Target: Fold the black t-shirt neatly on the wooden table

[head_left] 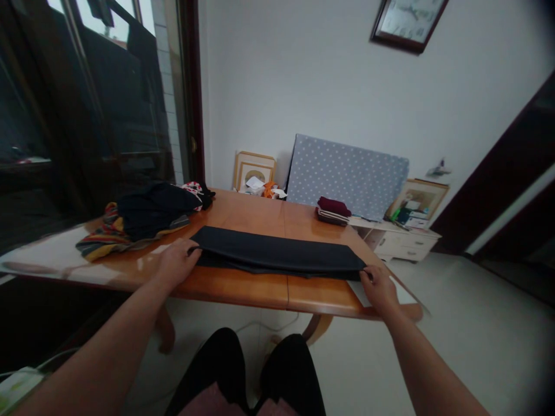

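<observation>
A long dark folded cloth lies across the front part of the wooden table. My left hand pinches its left end, with the fingertips at the near corner. At the other end my right hand grips the near right corner between thumb and fingers. The cloth's near edge looks slightly raised between the two hands, with a second layer showing beneath it.
A loose heap of clothes is on the table's left side. Folded clothes are stacked at the back right. Behind stand a dotted blue cover, a white cabinet and a frame.
</observation>
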`<state>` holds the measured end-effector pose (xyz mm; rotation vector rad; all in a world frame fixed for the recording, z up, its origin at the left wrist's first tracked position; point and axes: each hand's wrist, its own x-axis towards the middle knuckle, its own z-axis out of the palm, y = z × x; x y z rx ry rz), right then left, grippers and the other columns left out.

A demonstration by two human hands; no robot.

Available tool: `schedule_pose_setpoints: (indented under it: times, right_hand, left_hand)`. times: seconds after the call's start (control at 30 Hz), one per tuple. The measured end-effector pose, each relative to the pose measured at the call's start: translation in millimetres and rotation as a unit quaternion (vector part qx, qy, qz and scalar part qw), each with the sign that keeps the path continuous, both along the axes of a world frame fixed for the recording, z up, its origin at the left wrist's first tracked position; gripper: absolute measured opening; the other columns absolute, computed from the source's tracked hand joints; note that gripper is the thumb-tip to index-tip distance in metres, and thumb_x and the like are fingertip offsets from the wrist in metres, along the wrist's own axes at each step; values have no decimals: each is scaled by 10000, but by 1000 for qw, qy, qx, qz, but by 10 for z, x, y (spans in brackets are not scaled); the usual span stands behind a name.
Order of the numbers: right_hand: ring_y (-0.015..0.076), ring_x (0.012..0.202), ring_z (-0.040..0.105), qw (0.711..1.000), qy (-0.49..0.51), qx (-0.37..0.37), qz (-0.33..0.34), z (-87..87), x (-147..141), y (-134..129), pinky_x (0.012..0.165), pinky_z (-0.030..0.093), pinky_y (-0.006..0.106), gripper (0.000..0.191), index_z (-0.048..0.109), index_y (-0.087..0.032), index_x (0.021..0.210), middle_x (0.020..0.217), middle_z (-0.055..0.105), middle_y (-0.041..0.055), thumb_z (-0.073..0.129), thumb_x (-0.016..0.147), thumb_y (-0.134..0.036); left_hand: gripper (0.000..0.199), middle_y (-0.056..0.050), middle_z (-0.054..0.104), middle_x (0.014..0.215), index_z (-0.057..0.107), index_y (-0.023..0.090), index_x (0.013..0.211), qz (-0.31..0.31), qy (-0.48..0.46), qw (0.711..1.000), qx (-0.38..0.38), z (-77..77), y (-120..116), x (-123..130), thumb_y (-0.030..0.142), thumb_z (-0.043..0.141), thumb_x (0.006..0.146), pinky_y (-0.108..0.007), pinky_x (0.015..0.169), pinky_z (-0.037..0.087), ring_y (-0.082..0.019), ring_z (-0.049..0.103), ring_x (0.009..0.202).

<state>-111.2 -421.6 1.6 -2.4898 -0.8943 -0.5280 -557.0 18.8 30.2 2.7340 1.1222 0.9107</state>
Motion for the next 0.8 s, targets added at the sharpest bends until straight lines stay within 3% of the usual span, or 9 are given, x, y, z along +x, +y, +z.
schedule_pose_setpoints:
  times: [0.13,0.3,0.47,0.6,0.8]
  right_hand:
    - [261,1157,565,999,-22,31,4,-25,-87,-65,987,428,360,342,660,-192,1013,1186,655,131,424,904,-415]
    - [266,1092,598,998,-36,54,29,-126,-152,-107,952,465,382,351,679,-190,975,1099,668,125,450,883,-439]
    - [263,1153,600,997,-26,47,57,-215,-169,-167,1015,458,389,363,719,-184,1003,1168,682,128,449,869,-386]
    - [252,1173,611,997,7,58,42,-182,-159,-200,1060,440,378,427,740,-170,1052,1204,695,119,407,875,-370]
    - [245,1147,634,996,51,74,10,-96,-161,-195,1037,451,350,469,743,-163,1083,1175,719,109,403,879,-413]
  left_hand:
    - [389,-110,705,1103,711,177,1047,-5,1,1000,3,-10,-7,-55,416,447,893,-350,986,465,-262,638,1067]
    - [416,-134,714,1085,724,160,1023,-8,29,1000,-8,-29,-7,-76,418,441,862,-383,981,472,-290,640,1068]
    - [489,-134,718,1073,741,160,1011,-10,54,998,-20,-85,-29,-92,520,447,858,-380,961,474,-302,641,1061]
    - [580,-126,725,1038,753,179,994,4,65,997,-36,-85,-51,-91,613,380,898,-383,938,471,-306,649,1037]
    - [586,-159,718,1026,734,148,934,6,69,997,-16,-137,17,-74,510,274,967,-390,939,466,-298,649,1024]
